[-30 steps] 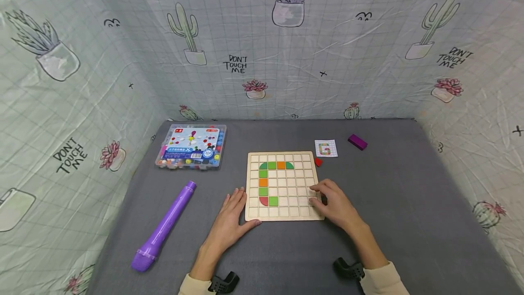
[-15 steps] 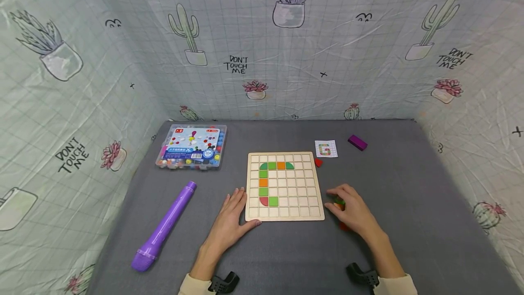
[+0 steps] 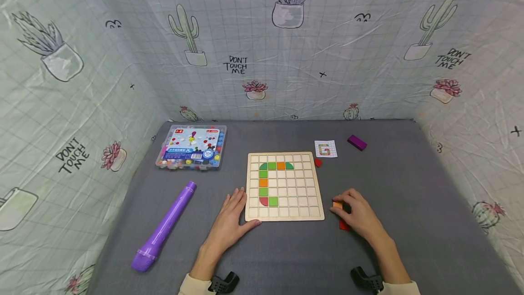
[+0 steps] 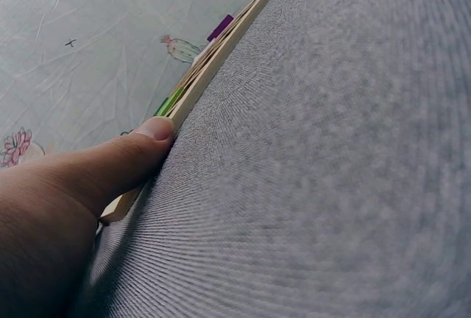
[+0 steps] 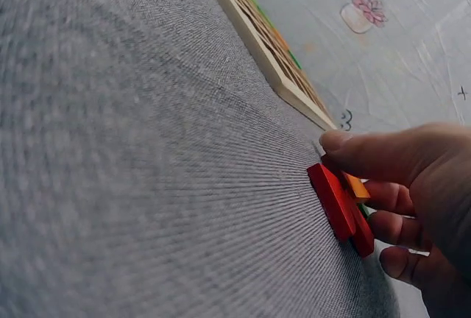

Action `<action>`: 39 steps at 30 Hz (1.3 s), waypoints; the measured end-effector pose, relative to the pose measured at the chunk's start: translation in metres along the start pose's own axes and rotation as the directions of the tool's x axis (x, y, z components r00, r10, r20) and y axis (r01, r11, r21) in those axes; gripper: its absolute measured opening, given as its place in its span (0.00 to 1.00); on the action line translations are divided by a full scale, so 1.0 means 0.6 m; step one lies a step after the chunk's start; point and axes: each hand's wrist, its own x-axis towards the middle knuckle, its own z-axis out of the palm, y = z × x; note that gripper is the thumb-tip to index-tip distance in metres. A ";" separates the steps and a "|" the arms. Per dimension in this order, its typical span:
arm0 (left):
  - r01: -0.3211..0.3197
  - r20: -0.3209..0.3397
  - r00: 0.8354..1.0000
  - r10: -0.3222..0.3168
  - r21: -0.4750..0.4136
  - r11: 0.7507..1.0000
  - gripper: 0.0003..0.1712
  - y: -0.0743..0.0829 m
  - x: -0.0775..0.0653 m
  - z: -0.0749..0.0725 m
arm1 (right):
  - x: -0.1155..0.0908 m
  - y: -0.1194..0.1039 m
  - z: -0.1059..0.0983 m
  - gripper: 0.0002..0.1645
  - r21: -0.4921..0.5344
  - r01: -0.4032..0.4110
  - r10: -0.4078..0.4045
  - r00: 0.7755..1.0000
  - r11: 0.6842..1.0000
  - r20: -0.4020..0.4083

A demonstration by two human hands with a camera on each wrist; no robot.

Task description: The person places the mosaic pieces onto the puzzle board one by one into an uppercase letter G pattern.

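A wooden grid board [image 3: 294,192] lies on the table, with green, orange and red tiles [image 3: 263,183] set along its left columns and top. Flat beside its left edge rests my left hand [image 3: 227,222], fingers straight, thumb against the front left corner; the left wrist view shows the thumb [image 4: 140,145] touching the board's edge. To the right of the board, my right hand [image 3: 356,211] pinches an orange tile [image 3: 337,205] between thumb and fingers. Red tiles [image 5: 335,200] lie beneath it in a small pile, partly hidden by the hand.
A small pattern card [image 3: 325,149] and a red piece [image 3: 318,162] lie by the board's upper right corner. Further right is a purple block [image 3: 357,142]. On the left are a clear box of coloured beads [image 3: 191,146] and a purple microphone [image 3: 163,226].
My right hand has moved from the board's right edge, rightward and nearer, to the tile pile, where an orange tile now shows between its fingertips. The left hand stays still.
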 end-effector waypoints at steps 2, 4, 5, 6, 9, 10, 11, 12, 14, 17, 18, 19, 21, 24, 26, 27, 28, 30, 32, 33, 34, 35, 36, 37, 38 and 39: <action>-0.001 -0.001 1.000 0.001 -0.001 1.000 0.53 0.000 0.000 -0.001 | 0.000 0.002 0.001 0.15 -0.001 0.017 -0.017 1.000 1.000 -0.011; -0.001 0.000 1.000 0.001 0.000 1.000 0.53 0.000 0.000 -0.001 | 0.000 0.004 0.001 0.14 0.001 0.026 -0.026 1.000 1.000 -0.015; -0.001 0.000 1.000 0.001 -0.001 1.000 0.53 0.000 0.000 -0.001 | 0.001 0.005 0.002 0.14 0.003 0.029 -0.029 0.999 1.000 -0.015; -0.002 0.000 1.000 0.002 0.001 1.000 0.53 0.000 0.000 -0.001 | 0.002 0.006 0.002 0.13 0.008 0.028 -0.027 0.999 1.000 -0.016; -0.003 -0.003 1.000 0.003 0.006 1.000 0.53 -0.001 0.000 0.001 | 0.004 0.009 0.003 0.13 0.019 0.016 -0.016 1.000 1.000 -0.016; -0.003 -0.003 1.000 0.003 0.005 1.000 0.53 -0.001 -0.001 0.001 | 0.004 0.009 0.003 0.13 0.022 0.013 -0.013 1.000 1.000 -0.017; -0.004 -0.004 1.000 0.004 0.005 1.000 0.53 -0.001 -0.001 0.001 | 0.005 0.009 0.004 0.13 0.021 0.011 -0.010 1.000 1.000 -0.020; -0.005 -0.006 1.000 0.005 0.006 1.000 0.53 -0.001 -0.001 0.002 | 0.006 0.008 0.005 0.13 0.021 0.009 -0.008 1.000 1.000 -0.023; -0.006 -0.009 1.000 0.006 0.007 1.000 0.53 -0.001 -0.001 0.002 | 0.007 0.007 0.005 0.12 0.021 0.002 -0.002 0.999 1.000 -0.032; -0.004 -0.009 1.000 0.004 0.005 1.000 0.53 0.000 -0.002 0.000 | 0.010 0.001 0.005 0.10 0.031 0.006 -0.004 0.999 0.999 -0.053; -0.003 -0.008 1.000 0.003 0.003 1.000 0.53 0.000 -0.002 0.000 | 0.011 -0.001 0.006 0.10 0.037 0.010 -0.008 0.998 0.999 -0.062; -0.002 -0.006 1.000 0.002 0.002 1.000 0.53 0.000 -0.002 0.000 | 0.013 -0.004 0.006 0.10 0.041 0.013 -0.010 0.998 0.999 -0.069; 0.000 -0.003 1.000 0.000 -0.002 1.000 0.54 0.000 -0.002 0.000 | 0.016 -0.010 0.007 0.10 0.052 0.034 -0.030 0.996 0.998 -0.081; 0.001 0.000 1.000 -0.001 -0.006 1.000 0.54 -0.001 -0.001 0.001 | 0.024 -0.019 0.011 0.10 0.066 0.067 -0.061 0.994 0.996 -0.088; 0.003 0.003 1.000 -0.003 -0.009 1.000 0.54 -0.001 0.000 0.001 | 0.030 -0.026 0.013 0.10 0.079 0.096 -0.088 0.992 0.992 -0.091; 0.005 0.004 1.000 -0.005 -0.012 1.000 0.54 -0.001 0.000 0.000 | 0.033 -0.030 0.015 0.11 0.080 0.110 -0.102 0.990 0.991 -0.094; 0.006 0.005 1.000 -0.006 -0.013 1.000 0.54 -0.001 0.000 0.000 | 0.036 -0.034 0.018 0.12 0.083 0.121 -0.113 0.989 0.989 -0.096; 0.005 0.005 1.000 -0.005 -0.011 1.000 0.54 -0.001 0.000 0.000 | 0.042 -0.041 0.022 0.13 0.092 0.146 -0.137 0.986 0.985 -0.098; 0.009 0.009 1.000 -0.009 -0.013 1.000 0.55 -0.002 0.001 0.001 | 0.047 -0.048 0.028 0.14 0.109 0.173 -0.163 0.982 0.979 -0.098; 0.011 0.010 1.000 -0.011 -0.013 1.000 0.55 -0.002 0.001 0.001 | 0.050 -0.051 0.031 0.14 0.119 0.186 -0.175 0.980 0.975 -0.095; 0.012 0.012 1.000 -0.012 -0.014 1.000 0.55 -0.002 0.001 0.001 | 0.052 -0.055 0.033 0.14 0.136 0.196 -0.185 0.978 0.971 -0.092; 0.015 0.014 1.000 -0.015 -0.015 1.000 0.55 -0.002 0.002 0.001 | 0.055 -0.059 0.035 0.13 0.151 0.209 -0.197 0.976 0.966 -0.089; 0.013 0.012 1.000 -0.013 -0.015 1.000 0.55 -0.002 0.002 0.002 | 0.057 -0.062 0.038 0.12 0.166 0.217 -0.205 0.975 0.962 -0.085; 0.017 0.014 1.000 -0.016 -0.018 1.000 0.55 -0.003 0.002 0.002 | 0.059 -0.066 0.041 0.11 0.175 0.225 -0.214 0.974 0.959 -0.082; 0.017 0.013 1.000 -0.017 -0.019 1.000 0.55 -0.003 0.002 0.002 | 0.061 -0.069 0.043 0.11 0.186 0.234 -0.223 0.972 0.954 -0.078; 0.016 0.012 1.000 -0.016 -0.018 1.000 0.55 -0.003 0.002 0.002 | 0.064 -0.073 0.046 0.10 0.191 0.243 -0.233 0.970 0.951 -0.074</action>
